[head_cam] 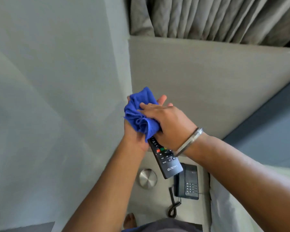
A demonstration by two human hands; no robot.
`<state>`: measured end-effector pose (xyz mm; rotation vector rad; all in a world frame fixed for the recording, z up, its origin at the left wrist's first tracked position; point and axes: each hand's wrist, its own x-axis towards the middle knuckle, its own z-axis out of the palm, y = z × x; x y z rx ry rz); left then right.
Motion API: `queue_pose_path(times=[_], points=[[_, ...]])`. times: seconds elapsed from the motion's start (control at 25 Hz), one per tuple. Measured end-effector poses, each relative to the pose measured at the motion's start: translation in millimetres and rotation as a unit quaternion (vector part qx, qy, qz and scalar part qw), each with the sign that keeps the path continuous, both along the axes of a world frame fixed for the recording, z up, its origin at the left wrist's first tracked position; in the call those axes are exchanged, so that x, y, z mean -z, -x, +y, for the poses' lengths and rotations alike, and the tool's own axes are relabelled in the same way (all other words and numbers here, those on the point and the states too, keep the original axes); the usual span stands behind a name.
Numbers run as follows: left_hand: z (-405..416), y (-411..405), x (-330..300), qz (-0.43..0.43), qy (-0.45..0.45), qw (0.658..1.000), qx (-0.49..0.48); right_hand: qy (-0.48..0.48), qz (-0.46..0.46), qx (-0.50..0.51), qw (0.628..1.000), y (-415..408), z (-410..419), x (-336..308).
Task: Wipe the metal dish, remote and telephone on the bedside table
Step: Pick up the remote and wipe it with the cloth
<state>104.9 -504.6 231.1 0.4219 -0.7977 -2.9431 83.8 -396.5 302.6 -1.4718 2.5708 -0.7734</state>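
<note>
I hold a black remote [167,162] up in the air, its upper half buried in a bunched blue cloth [138,114]. My left hand [134,136] grips the remote from underneath. My right hand [167,123], a metal bangle on its wrist, presses the cloth down onto the remote. Below, on the bedside table [151,203], a round metal dish [147,178] sits to the left of a black telephone [187,181] with a keypad.
The phone's coiled cord [173,206] trails over the table front. White bedding [228,206] lies at the right, a padded headboard [208,84] behind, curtains [208,17] above and a grey wall [57,81] on the left. My bare foot [130,221] shows on the floor.
</note>
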Motion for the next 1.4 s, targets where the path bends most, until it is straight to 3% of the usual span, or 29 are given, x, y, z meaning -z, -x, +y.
queue_pose_path(times=[0.08,0.24,0.32,0.36,0.44,0.48,0.56,0.68,0.72,0.84,0.96,1.04,1.2,1.28,1.4], points=[[-10.8,-0.5,-11.3,-0.001,-0.046,0.998,-0.053,0.007,0.027,-0.038,0.999,-12.1,6.2,-10.4],[-28.0,-1.4,-25.3,0.027,0.010,0.993,-0.113,0.036,0.075,-0.218,0.972,-41.0,52.7,10.9],[-30.0,-3.8,-29.0,0.049,0.036,0.989,-0.136,-0.039,0.099,-0.299,0.948,-23.4,85.6,30.2],[-30.7,-3.3,-30.3,0.069,0.043,0.988,-0.133,-0.097,0.125,-0.297,0.942,-4.7,102.4,37.2],[-32.8,-1.7,-35.1,0.100,0.061,0.986,-0.120,-0.203,0.105,-0.186,0.956,32.2,128.7,34.6],[-30.8,0.3,-35.9,0.100,0.076,0.985,-0.119,-0.188,0.068,-0.125,0.972,48.2,135.1,24.9],[-16.0,6.8,-40.5,0.088,0.093,0.986,-0.109,-0.051,0.063,-0.041,0.996,70.0,134.7,-5.2],[11.3,16.7,-49.9,0.068,0.098,0.989,-0.091,0.142,0.117,-0.079,0.980,55.3,94.5,-45.5],[16.8,18.4,-56.2,0.077,0.094,0.990,-0.073,0.144,0.127,-0.085,0.978,45.4,79.1,-50.6],[22.0,18.8,-72.4,0.100,0.091,0.990,-0.050,0.019,0.138,-0.062,0.988,17.2,44.1,-45.9],[17.2,18.9,-84.9,0.104,0.026,0.984,-0.139,0.060,0.153,-0.083,0.983,9.4,48.6,-37.4],[10.1,18.7,-94.1,0.099,0.031,0.980,-0.169,0.092,0.173,-0.125,0.973,10.9,63.5,-31.3],[2.3,16.5,-95.5,0.131,0.032,0.978,-0.159,0.028,0.189,-0.216,0.957,25.3,100.2,-21.0],[-4.0,11.5,-93.0,0.147,0.008,0.979,-0.139,0.024,0.193,-0.183,0.964,43.0,114.8,-28.5],[-6.4,8.3,-94.9,0.164,0.030,0.979,-0.118,0.097,0.142,-0.073,0.982,54.0,112.1,-56.0]])
